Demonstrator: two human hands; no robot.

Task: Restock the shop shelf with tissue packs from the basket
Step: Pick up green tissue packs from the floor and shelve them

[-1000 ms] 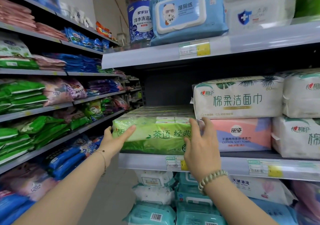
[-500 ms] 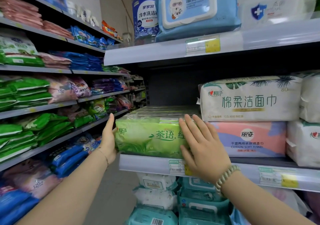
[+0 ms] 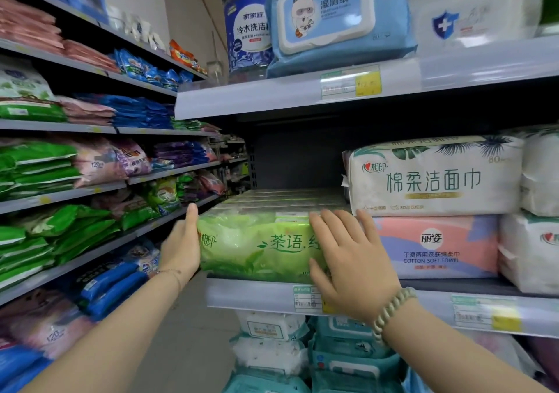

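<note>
A green tissue pack (image 3: 257, 243) lies on the middle shelf (image 3: 251, 295), its front face at the shelf edge, with more of the same pack in a row behind it. My left hand (image 3: 181, 249) is pressed against the pack's left end, thumb up, fingers hidden behind it. My right hand (image 3: 348, 267) lies flat on the right part of the front face, fingers spread. The basket is out of view.
A pink cotton towel pack (image 3: 435, 246) with a white pack (image 3: 432, 178) on top stands right of the green pack. Dark free space lies above the green pack. A blue wipes pack (image 3: 338, 21) sits on the upper shelf. Stocked shelves (image 3: 60, 193) line the aisle's left side.
My left hand slid from the pack's front corner to its left end. My right hand moved from the right end onto the front face. The pack sits slightly further in.
</note>
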